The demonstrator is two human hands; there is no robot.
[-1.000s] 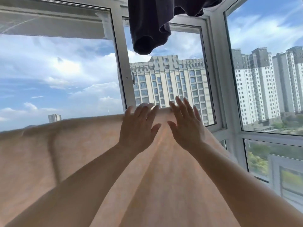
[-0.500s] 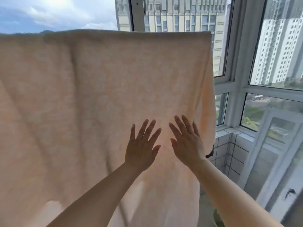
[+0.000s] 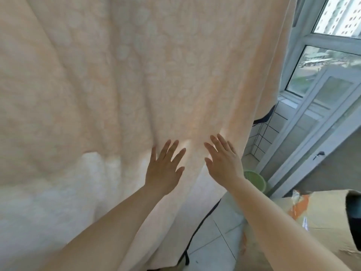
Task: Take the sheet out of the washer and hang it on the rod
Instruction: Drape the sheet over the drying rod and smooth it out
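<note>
A pale peach sheet (image 3: 121, 79) with a faint dotted pattern hangs straight down and fills most of the head view. Its top edge and the rod are out of frame. My left hand (image 3: 164, 169) lies flat against the cloth with fingers spread and straight. My right hand (image 3: 222, 159) presses flat on the sheet just to the right, near its right edge, fingers straight too. The lower part of the sheet looks whiter where light falls through. No washer is in view.
Windows with white frames (image 3: 304, 42) and a tiled sill (image 3: 269, 130) stand to the right. A green basket (image 3: 256, 180) sits on the tiled floor (image 3: 213, 247) below them. A cardboard box (image 3: 320, 216) is at the lower right, beside my right arm.
Both flat hands have slid down the hanging sheet from near its top to its lower half. The view has dropped with them, so the sheet's top edge is out of sight.
</note>
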